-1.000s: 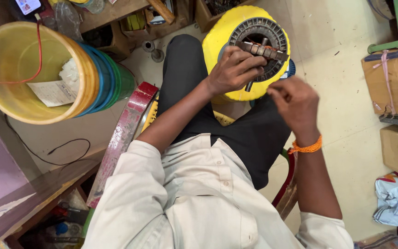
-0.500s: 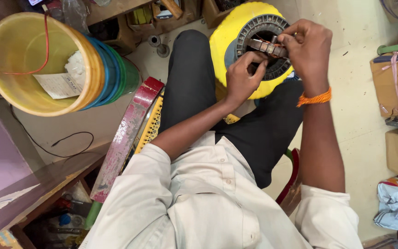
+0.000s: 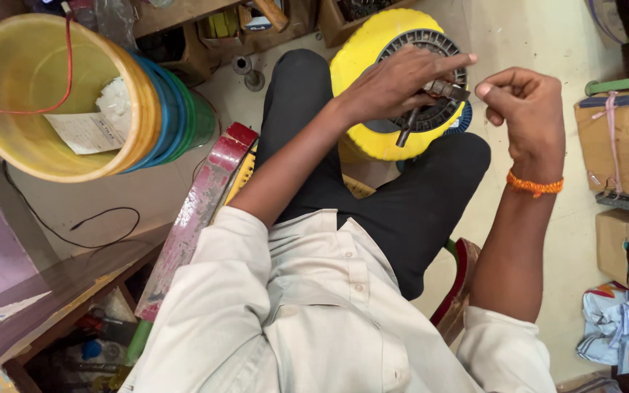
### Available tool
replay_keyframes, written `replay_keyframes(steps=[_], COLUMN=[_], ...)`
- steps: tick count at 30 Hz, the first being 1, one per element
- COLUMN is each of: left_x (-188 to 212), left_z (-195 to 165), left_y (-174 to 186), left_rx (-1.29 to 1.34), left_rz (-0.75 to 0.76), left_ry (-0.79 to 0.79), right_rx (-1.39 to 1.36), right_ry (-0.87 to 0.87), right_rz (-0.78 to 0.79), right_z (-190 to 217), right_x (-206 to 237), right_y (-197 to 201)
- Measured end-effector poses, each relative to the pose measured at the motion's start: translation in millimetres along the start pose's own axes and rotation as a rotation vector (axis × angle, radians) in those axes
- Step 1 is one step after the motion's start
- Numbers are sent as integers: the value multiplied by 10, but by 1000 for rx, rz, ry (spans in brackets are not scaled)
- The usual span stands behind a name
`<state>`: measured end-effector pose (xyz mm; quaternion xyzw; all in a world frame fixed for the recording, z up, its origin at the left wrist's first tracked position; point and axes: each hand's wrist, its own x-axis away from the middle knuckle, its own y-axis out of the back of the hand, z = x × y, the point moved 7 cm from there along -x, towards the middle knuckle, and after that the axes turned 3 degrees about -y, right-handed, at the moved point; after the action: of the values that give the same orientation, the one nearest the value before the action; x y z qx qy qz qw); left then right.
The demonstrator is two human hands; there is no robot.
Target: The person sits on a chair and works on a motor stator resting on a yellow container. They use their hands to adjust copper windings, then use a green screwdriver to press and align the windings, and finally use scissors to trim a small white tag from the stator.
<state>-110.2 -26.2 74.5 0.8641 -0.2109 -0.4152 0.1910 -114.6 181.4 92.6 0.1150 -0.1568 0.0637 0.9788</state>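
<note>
A yellow round holder (image 3: 362,73) with a dark ribbed metal ring (image 3: 438,116) in its middle rests by my knees, in black trousers. My left hand (image 3: 391,84) lies on top of the ring, forefinger stretched out, gripping a small dark metal tool (image 3: 442,89) whose shaft points down over the ring. My right hand (image 3: 525,109), with an orange thread band at the wrist, hovers just right of the ring. Its fingers are curled and the thumb meets the forefinger. Nothing shows between them.
A stack of nested buckets (image 3: 30,138), yellow innermost, lies on its side at left with paper and a red wire in it. A red worn plank (image 3: 198,211) leans by my left leg. Cardboard boxes (image 3: 620,153) stand at right, wooden shelves (image 3: 212,22) at the top.
My right hand has come off the ring and drawn back to the right. My left hand has shifted up onto the ring and holds the tool there.
</note>
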Motion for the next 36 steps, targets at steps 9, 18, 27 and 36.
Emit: replay_keyframes(steps=[9, 18, 27, 36], left_x=[12, -54, 372, 542], left_z=[106, 163, -344, -137], left_y=[-48, -62, -53, -351], left_rx=[140, 69, -420, 230], left_rz=[-4, 130, -210, -621], left_ry=[60, -52, -272, 579], right_rx=[290, 709, 642, 631], right_ry=[111, 609, 491, 628], right_rz=[-61, -77, -124, -177], right_z=[-12, -55, 130, 511], right_x=[320, 654, 752, 237], right_y=[-329, -833, -608, -463])
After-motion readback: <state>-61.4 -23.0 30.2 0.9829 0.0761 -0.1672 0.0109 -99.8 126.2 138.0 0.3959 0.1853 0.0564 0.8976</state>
